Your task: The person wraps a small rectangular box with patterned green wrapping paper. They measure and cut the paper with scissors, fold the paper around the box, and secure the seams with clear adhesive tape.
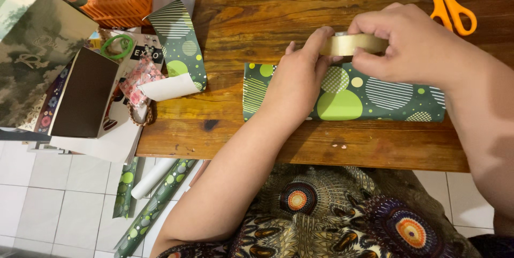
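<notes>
Both hands meet over a flat parcel wrapped in dark green paper with light green circles and striped discs (375, 100), which lies on the brown wooden worktop (257, 11) near its front edge; the right hand (415, 43) is closed around a roll of clear yellowish adhesive tape (350, 43), holding it just above the parcel's upper edge; the left hand (297, 78) rests on the parcel's left half, its fingertips raised to touch the roll's left side, pinching at the tape there. A pair of orange-handled scissors (452, 9) lies on the worktop just beyond the right hand; a curled offcut of the same green patterned paper (179, 49) hangs over the worktop's left edge; further left stand an orange woven basket (126, 1) and a brown paper gift bag (83, 94); rolls of green patterned wrapping paper (152, 207) lie on the white tiled floor (48, 193) below.
</notes>
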